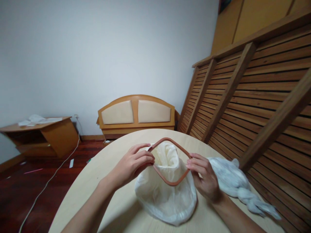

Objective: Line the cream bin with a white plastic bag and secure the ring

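Note:
Between my two hands is a brown square frame (172, 183) with rounded corners, held up with one corner toward me. My left hand (136, 160) pinches its left corner, and my right hand (201, 171) grips the right corner. Behind and below the frame stands a small bin (171, 166) lined with a thin white plastic bag (167, 204). The bag is folded out over the bin's rim and spreads in a wide skirt onto the round table. Through the frame's opening I see the bin's mouth. The bag hides most of the bin's outside.
A bundle of white plastic bags (229, 178) lies on the right of the pale round table (116, 207). Slatted wooden panels (243, 97) lean at the right. Beyond are a headboard (136, 126), a low cabinet (57, 137) and a white cable (58, 171) on the floor.

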The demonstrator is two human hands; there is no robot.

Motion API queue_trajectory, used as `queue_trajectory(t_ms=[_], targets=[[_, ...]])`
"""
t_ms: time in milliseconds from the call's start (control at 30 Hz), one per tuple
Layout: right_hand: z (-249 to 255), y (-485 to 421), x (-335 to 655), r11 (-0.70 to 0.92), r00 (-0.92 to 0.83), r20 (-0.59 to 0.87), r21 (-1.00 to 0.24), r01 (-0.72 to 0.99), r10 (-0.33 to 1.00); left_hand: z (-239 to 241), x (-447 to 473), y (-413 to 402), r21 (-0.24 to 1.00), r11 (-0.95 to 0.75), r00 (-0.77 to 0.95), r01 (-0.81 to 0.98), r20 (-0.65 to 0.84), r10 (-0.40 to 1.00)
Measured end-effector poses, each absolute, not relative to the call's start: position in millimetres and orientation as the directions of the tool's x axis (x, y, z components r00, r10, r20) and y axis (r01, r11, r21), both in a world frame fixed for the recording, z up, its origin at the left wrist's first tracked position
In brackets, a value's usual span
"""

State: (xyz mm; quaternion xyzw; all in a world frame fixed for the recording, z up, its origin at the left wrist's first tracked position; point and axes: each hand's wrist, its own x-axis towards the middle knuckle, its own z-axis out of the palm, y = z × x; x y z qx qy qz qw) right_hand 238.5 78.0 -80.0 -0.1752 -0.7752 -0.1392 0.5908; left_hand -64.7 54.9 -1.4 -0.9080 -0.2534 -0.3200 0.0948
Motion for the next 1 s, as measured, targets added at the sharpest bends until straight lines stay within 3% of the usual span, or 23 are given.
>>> queue_trajectory(t_ms=[167, 300, 433, 567, 1000], targets=[[-101, 86, 232, 0.843, -0.085, 0.887, -0.397, 0.362, 0.454, -4, -65, 58, -0.064, -0.796, 0.565, 0.601, 0.738, 0.367], [-118, 96, 231, 0.732, -0.22, 0.698, -0.645, 0.221, 0.681, -13, -61, 65, -0.012, -0.727, 0.442, 0.687, 0.801, 0.404], [-131, 105, 231, 0.581, -0.355, 0.522, -0.81, 0.08, 0.776, -21, -50, 64, 0.057, -0.746, 0.464, 0.664, 0.75, 0.471], [-133, 106, 229, 0.485, -0.424, 0.424, -0.874, 0.04, 0.8, -25, -42, 60, 0.034, -0.779, 0.548, 0.627, 0.691, 0.472], [-132, 106, 232, 0.561, -0.39, 0.488, -0.822, 0.096, 0.781, -23, -44, 60, 0.054, -0.82, 0.59, 0.569, 0.667, 0.454]])
